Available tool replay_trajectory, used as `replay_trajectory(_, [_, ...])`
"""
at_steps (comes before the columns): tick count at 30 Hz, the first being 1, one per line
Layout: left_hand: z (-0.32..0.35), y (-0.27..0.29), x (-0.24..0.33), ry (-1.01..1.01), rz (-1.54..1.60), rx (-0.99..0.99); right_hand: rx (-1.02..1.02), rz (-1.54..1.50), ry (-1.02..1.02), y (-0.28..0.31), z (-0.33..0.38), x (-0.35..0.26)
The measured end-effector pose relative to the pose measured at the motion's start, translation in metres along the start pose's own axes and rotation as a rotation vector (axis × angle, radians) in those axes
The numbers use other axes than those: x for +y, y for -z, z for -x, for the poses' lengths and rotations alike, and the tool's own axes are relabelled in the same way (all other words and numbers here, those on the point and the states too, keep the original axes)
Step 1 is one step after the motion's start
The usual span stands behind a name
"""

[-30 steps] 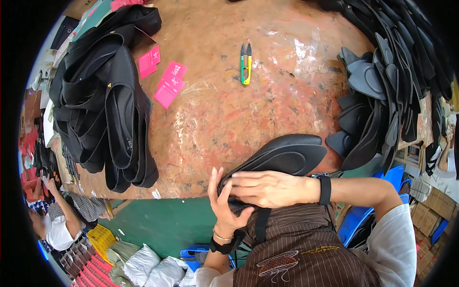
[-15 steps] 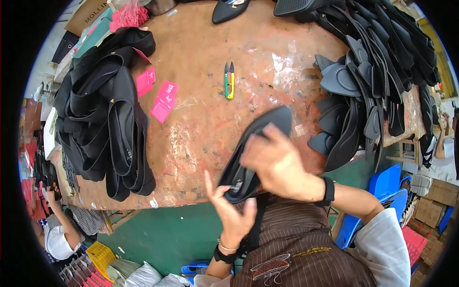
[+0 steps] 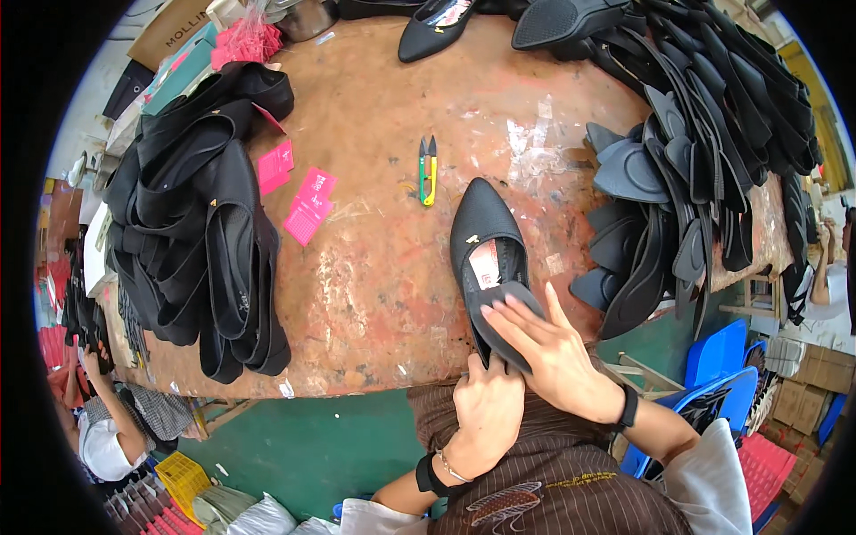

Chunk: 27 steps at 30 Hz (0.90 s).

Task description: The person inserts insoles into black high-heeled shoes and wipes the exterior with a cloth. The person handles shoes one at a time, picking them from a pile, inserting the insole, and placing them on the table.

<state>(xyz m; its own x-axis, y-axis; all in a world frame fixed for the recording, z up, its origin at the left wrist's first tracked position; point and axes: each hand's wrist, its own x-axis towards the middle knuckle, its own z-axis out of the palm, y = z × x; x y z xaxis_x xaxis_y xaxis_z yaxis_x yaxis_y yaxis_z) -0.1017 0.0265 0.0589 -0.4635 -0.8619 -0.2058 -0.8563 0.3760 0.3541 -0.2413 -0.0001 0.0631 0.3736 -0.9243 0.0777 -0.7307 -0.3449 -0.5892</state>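
A black pointed flat shoe (image 3: 481,218) lies toe-away at the table's front edge, with a small gold ornament on its vamp. White and reddish paper (image 3: 484,265) shows inside its opening. Over the heel half sits a dark grey insole-like piece (image 3: 520,301), tilted across the shoe. My right hand (image 3: 557,357) rests on this piece, fingers stretched flat and thumb apart. At the heel end, my left hand (image 3: 489,406) is closed on the shoe; its fingertips are hidden. Beyond the shoe lie green-and-yellow thread snips (image 3: 428,174).
A heap of black shoes (image 3: 192,232) stands at left, beside pink cards (image 3: 308,209). Stacked shoes and grey insoles (image 3: 682,169) crowd the right side. Another black shoe (image 3: 432,31) lies at the far edge. Blue chairs (image 3: 718,357) stand at lower right.
The shoe has turned from slanting up right to pointing away. My left hand has gone from spread to closed at the heel. My right hand, blurred before, now lies flat on the grey piece.
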Motion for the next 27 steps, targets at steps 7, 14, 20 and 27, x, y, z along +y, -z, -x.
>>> replay_trajectory(7, [0.0,0.011,-0.001,-0.033,0.004,0.045,-0.016,0.146,-0.006,-0.011,-0.068,0.031])
replay_trajectory(14, [-0.01,0.011,0.005,-0.006,0.052,0.04,0.001,0.349,0.046,-0.018,-0.069,0.037])
replay_trajectory(20, [-0.009,-0.002,-0.002,0.019,0.026,0.065,0.16,0.313,0.074,-0.02,-0.07,0.03])
replay_trajectory(27, [-0.007,-0.058,0.018,0.132,-0.045,0.058,0.19,0.517,0.031,-0.058,-0.075,0.052])
